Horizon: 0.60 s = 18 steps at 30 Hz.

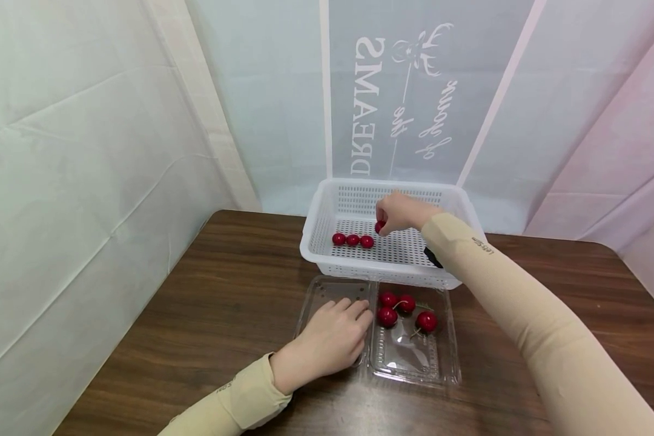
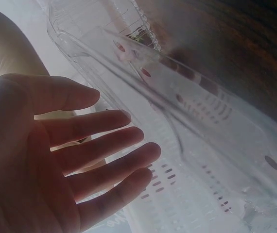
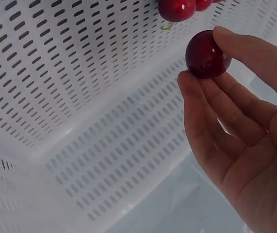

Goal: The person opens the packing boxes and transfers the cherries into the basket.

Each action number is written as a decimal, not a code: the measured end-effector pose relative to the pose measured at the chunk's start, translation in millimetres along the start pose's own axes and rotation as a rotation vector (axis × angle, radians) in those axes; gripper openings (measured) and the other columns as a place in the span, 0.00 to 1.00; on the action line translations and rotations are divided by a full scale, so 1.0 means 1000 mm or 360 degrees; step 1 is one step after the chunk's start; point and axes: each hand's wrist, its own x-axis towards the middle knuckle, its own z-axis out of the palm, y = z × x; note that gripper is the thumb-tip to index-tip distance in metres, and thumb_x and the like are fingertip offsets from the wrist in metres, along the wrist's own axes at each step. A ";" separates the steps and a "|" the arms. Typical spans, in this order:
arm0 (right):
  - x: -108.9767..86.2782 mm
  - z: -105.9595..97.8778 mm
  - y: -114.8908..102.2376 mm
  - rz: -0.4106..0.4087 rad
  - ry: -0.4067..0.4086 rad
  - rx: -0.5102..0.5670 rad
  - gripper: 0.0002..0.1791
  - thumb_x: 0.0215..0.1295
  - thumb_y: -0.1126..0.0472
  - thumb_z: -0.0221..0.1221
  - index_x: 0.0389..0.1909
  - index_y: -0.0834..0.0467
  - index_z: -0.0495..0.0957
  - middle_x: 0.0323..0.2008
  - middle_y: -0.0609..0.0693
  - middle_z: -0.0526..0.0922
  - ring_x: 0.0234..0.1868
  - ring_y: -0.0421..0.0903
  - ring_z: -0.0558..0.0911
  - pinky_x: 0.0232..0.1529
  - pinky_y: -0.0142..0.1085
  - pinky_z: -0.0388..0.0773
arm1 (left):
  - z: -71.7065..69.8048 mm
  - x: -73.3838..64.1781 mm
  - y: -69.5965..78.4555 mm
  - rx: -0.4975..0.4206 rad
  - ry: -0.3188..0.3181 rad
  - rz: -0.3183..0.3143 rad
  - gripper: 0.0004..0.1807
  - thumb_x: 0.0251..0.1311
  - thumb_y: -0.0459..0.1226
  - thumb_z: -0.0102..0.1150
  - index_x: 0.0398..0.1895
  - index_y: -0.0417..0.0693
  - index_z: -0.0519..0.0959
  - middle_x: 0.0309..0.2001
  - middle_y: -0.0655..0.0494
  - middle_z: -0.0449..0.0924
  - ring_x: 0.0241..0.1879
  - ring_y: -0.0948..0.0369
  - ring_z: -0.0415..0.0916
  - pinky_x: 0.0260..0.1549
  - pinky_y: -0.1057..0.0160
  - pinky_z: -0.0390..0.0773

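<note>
Inside the white slotted basket [image 1: 332,260], my right hand [image 1: 406,212] pinches a dark red cherry [image 3: 206,54] between thumb and fingertips. To its left, a row of three cherries [image 1: 352,240] lies on the basket floor; some of these cherries [image 3: 177,8] show at the top of the right wrist view. My left hand [image 1: 329,336] rests over the left half of a clear plastic clamshell box [image 1: 409,363], its fingers extended and holding nothing. In the right half of that box lie several cherries [image 1: 426,321], some with stems.
The basket stands at the back of a dark wood table [image 1: 234,290], directly behind the clamshell box. A pale printed curtain [image 1: 283,109] hangs close behind it, and a white cloth [image 1: 87,181] covers the left side.
</note>
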 end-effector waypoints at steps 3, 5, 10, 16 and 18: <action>0.002 0.003 0.002 -0.0005 0.0000 -0.0015 0.13 0.49 0.60 0.69 0.35 0.60 0.79 0.33 0.51 0.82 0.36 0.46 0.79 0.41 0.39 0.77 | 0.001 0.000 0.000 0.0002 -0.0001 0.0000 0.13 0.53 0.41 0.56 0.43 0.50 0.80 0.49 0.55 0.80 0.40 0.59 0.78 0.27 0.64 0.74; 0.003 0.005 0.003 -0.0009 -0.0008 -0.0017 0.13 0.49 0.60 0.69 0.34 0.60 0.79 0.33 0.51 0.82 0.37 0.47 0.79 0.42 0.40 0.77 | 0.000 0.000 0.000 0.0003 -0.0003 0.0000 0.14 0.53 0.41 0.57 0.43 0.50 0.80 0.49 0.55 0.80 0.40 0.59 0.77 0.27 0.64 0.74; 0.006 0.008 0.005 0.0024 -0.0038 -0.0010 0.13 0.49 0.59 0.69 0.34 0.59 0.79 0.34 0.51 0.82 0.38 0.48 0.79 0.42 0.41 0.77 | 0.001 0.001 0.000 0.0003 -0.0004 0.0000 0.14 0.53 0.41 0.56 0.43 0.50 0.80 0.49 0.55 0.80 0.40 0.59 0.77 0.27 0.64 0.74; 0.010 0.013 0.009 0.0062 -0.0069 0.0000 0.14 0.50 0.58 0.69 0.36 0.58 0.79 0.36 0.51 0.82 0.39 0.47 0.79 0.41 0.40 0.76 | 0.000 0.001 0.000 -0.0002 -0.0014 -0.0003 0.13 0.54 0.41 0.56 0.43 0.50 0.80 0.49 0.55 0.80 0.40 0.59 0.77 0.27 0.64 0.74; 0.011 0.014 0.010 0.0071 -0.0080 0.0004 0.14 0.50 0.58 0.69 0.36 0.59 0.80 0.36 0.52 0.82 0.38 0.47 0.79 0.41 0.40 0.76 | 0.000 0.001 0.000 -0.0005 -0.0015 -0.0005 0.13 0.54 0.41 0.56 0.43 0.50 0.80 0.49 0.55 0.80 0.40 0.59 0.78 0.27 0.63 0.74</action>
